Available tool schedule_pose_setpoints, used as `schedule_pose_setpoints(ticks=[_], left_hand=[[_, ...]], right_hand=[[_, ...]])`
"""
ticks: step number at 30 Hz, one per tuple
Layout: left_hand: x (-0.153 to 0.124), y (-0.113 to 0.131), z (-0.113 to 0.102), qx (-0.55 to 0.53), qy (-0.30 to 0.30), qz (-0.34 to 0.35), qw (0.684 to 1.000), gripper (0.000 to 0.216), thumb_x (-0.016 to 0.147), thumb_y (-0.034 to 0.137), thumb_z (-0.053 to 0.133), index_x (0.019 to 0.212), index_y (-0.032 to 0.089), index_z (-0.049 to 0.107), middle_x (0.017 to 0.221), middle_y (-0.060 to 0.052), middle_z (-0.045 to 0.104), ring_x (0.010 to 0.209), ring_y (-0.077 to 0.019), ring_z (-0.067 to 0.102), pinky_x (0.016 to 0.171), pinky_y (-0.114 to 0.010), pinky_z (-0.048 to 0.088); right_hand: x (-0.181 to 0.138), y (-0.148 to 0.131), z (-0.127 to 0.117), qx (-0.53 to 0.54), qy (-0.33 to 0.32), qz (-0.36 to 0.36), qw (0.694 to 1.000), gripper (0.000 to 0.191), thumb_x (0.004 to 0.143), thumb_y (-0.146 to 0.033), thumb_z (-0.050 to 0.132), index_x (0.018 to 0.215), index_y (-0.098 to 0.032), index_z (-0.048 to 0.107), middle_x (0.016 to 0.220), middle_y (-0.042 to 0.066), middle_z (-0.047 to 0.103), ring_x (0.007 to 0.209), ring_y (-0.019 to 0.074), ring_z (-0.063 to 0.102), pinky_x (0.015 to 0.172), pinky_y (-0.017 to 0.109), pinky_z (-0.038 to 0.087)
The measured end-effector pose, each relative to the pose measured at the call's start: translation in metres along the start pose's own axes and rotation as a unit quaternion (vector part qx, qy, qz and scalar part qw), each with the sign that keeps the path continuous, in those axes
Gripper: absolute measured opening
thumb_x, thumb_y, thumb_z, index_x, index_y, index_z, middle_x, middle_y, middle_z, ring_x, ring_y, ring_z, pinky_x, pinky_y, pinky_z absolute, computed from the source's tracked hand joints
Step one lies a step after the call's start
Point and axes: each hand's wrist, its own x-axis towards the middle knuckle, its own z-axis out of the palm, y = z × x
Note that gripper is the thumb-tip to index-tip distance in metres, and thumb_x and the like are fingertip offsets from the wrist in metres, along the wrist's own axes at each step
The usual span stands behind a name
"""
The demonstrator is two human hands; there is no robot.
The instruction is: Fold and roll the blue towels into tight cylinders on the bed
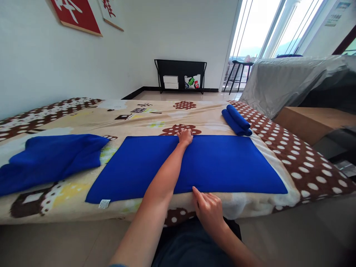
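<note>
A blue towel (222,163) lies spread flat in front of me, with a small white label (104,204) at its near left corner. My left hand (185,137) reaches across it and pinches the middle of the far edge, its fingertips partly hidden. At the middle of the near edge, my right hand (208,207) has its fingers curled, with the index fingertip and thumb on the cloth. To the left lies a crumpled blue towel (61,155). Two rolled blue towels (236,120) rest side by side beyond the far right corner.
Everything lies on a bed-like surface under a patterned beige and brown blanket (306,167). A cardboard box (314,120) and plastic-covered furniture (289,78) stand at right. At the back are a black rack (180,66) and a stool (240,70) by the window.
</note>
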Motion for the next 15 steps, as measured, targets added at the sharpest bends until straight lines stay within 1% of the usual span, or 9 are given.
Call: schedule_pose_setpoints(ticks=[5,9,11,13,15], left_hand=[[0.0033,-0.0028,0.0009,0.011,0.011,0.005,1.000,0.009,0.089,0.026,0.062,0.094,0.024,0.068,0.125,-0.009,0.061,0.127,-0.0293,0.045,0.108,-0.053,0.032],[0.0044,-0.0052,0.0002,0.020,0.019,0.010,1.000,0.009,0.089,0.029,0.065,0.095,0.024,0.068,0.126,-0.009,0.060,0.127,-0.0293,0.045,0.108,-0.053,0.033],[0.0050,-0.0058,0.0011,0.025,0.017,0.011,0.999,0.010,0.089,0.030,0.066,0.095,0.024,0.069,0.126,-0.009,0.060,0.127,-0.0296,0.046,0.108,-0.054,0.034],[0.0056,-0.0062,0.0025,0.032,0.014,0.013,0.999,0.015,0.091,0.032,0.065,0.102,0.022,0.069,0.127,-0.009,0.060,0.128,-0.0295,0.047,0.109,-0.055,0.035],[0.0062,-0.0064,0.0036,0.039,0.013,0.015,0.999,0.026,0.093,0.035,0.063,0.113,0.019,0.066,0.130,-0.010,0.059,0.127,-0.0284,0.050,0.108,-0.055,0.039]], right_hand=[[0.0003,0.0002,0.0020,0.005,0.013,-0.007,1.000,0.026,0.096,-0.008,0.047,0.102,-0.011,0.073,0.061,0.001,0.065,0.052,0.0112,0.059,0.058,0.029,0.036],[-0.0025,-0.0019,-0.0006,-0.006,0.002,0.000,1.000,0.031,0.094,-0.006,0.045,0.112,-0.010,0.071,0.061,0.001,0.066,0.051,0.0120,0.060,0.058,0.029,0.037],[-0.0040,-0.0028,-0.0010,-0.017,-0.007,-0.001,1.000,0.033,0.092,-0.004,0.045,0.113,-0.009,0.070,0.062,0.002,0.067,0.052,0.0125,0.060,0.057,0.029,0.037],[-0.0045,-0.0032,0.0004,-0.028,-0.008,0.002,1.000,0.032,0.091,-0.004,0.046,0.110,-0.010,0.071,0.063,0.003,0.068,0.051,0.0131,0.060,0.056,0.029,0.037],[-0.0037,-0.0029,0.0029,-0.031,-0.006,0.004,0.999,0.030,0.092,-0.005,0.046,0.106,-0.012,0.072,0.063,0.002,0.068,0.051,0.0133,0.060,0.056,0.029,0.036]])
